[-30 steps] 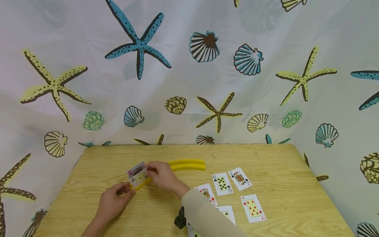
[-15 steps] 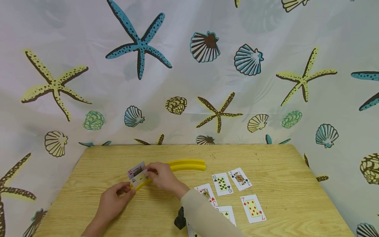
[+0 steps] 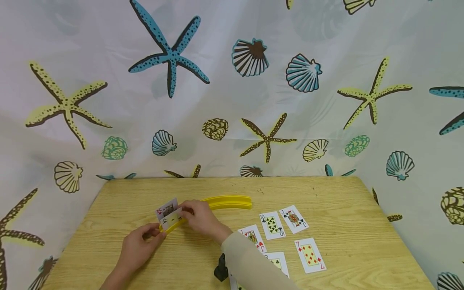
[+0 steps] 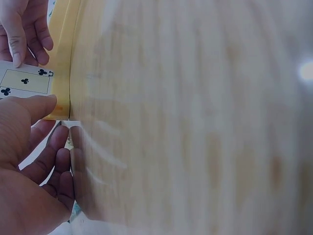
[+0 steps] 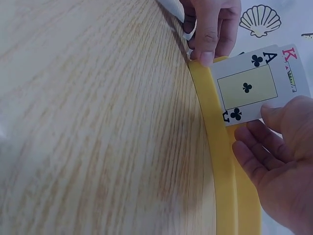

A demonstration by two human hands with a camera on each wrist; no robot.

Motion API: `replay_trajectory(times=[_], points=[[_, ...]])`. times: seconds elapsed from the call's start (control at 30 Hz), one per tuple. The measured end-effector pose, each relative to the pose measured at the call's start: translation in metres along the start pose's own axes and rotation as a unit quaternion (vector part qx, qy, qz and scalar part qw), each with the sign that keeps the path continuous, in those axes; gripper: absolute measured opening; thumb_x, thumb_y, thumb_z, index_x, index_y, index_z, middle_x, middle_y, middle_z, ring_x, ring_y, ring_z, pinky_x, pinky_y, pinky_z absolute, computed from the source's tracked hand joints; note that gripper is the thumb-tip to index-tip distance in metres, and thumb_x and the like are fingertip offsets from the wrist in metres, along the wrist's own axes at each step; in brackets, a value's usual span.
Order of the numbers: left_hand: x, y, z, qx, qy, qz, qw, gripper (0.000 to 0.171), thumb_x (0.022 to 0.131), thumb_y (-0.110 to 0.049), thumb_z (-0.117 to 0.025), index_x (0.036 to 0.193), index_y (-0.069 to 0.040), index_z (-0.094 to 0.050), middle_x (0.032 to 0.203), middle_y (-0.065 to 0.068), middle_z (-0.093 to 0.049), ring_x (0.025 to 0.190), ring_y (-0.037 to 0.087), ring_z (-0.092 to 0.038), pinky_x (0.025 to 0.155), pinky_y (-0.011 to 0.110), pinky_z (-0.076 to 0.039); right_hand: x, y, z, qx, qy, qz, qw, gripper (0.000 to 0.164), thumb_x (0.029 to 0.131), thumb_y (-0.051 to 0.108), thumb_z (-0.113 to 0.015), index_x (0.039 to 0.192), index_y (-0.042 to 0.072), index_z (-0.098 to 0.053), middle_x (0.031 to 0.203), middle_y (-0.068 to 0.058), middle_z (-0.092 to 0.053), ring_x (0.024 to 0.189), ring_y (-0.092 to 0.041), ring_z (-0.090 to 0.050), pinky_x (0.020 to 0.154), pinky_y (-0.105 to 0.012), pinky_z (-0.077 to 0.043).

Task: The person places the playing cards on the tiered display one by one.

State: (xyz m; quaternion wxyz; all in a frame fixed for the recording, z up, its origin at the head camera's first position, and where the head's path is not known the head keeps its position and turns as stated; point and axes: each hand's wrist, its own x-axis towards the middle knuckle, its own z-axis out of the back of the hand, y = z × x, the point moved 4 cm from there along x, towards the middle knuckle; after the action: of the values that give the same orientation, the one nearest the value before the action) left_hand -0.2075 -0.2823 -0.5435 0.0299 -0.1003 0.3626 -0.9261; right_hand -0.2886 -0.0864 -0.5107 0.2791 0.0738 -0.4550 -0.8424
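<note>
A curved yellow card holder (image 3: 232, 201) lies on the table, with a king of diamonds (image 3: 167, 208) standing in its left part. In front of the king stands an ace of clubs (image 5: 247, 87), its lower edge at the holder's groove. My right hand (image 3: 203, 217) pinches the ace at its right edge, thumb on the face and fingers behind. My left hand (image 3: 139, 245) grips the holder's left end between thumb and fingers. In the left wrist view the ace (image 4: 27, 82) shows just beyond my left thumb.
Right of my right sleeve, face-up cards lie on the wooden table (image 3: 348, 225): a ten of clubs (image 3: 272, 225), a black jack (image 3: 293, 219), a red jack (image 3: 253, 237), a seven of diamonds (image 3: 310, 255) and partly covered clubs (image 3: 278, 259). A small black object (image 3: 221, 269) stands beside the sleeve.
My right hand has shifted slightly to the right with the ace of clubs, which has slid a little along the holder. My left hand and the king stay in place.
</note>
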Motion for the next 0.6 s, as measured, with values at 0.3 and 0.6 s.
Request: replay_trajectory(times=[0.3,0.6], points=[[0.001,0.002,-0.002,0.003,-0.002,0.000,1.0000,0.038,0.093,-0.028,-0.082,0.120,-0.002,-0.076,0.095,0.002,-0.079,0.088,0.010,-0.071,0.079,0.028,-0.054,-0.003,-0.001,0.008,0.025,-0.001,-0.007,1.000,0.021,0.106,0.016,-0.065,0.123,0.009,-0.074,0.117,-0.003,-0.076,0.093,-0.001,-0.062,0.084,-0.017,-0.052],[0.003,0.005,-0.004,0.008,0.006,0.009,0.9999,0.040,0.094,-0.031,-0.081,0.122,-0.003,-0.076,0.096,0.003,-0.079,0.091,0.013,-0.072,0.081,0.031,-0.055,-0.011,-0.011,0.032,0.006,0.004,0.002,1.000,0.022,0.107,0.018,-0.064,0.123,0.006,-0.073,0.113,-0.005,-0.075,0.091,-0.006,-0.061,0.084,-0.019,-0.051]])
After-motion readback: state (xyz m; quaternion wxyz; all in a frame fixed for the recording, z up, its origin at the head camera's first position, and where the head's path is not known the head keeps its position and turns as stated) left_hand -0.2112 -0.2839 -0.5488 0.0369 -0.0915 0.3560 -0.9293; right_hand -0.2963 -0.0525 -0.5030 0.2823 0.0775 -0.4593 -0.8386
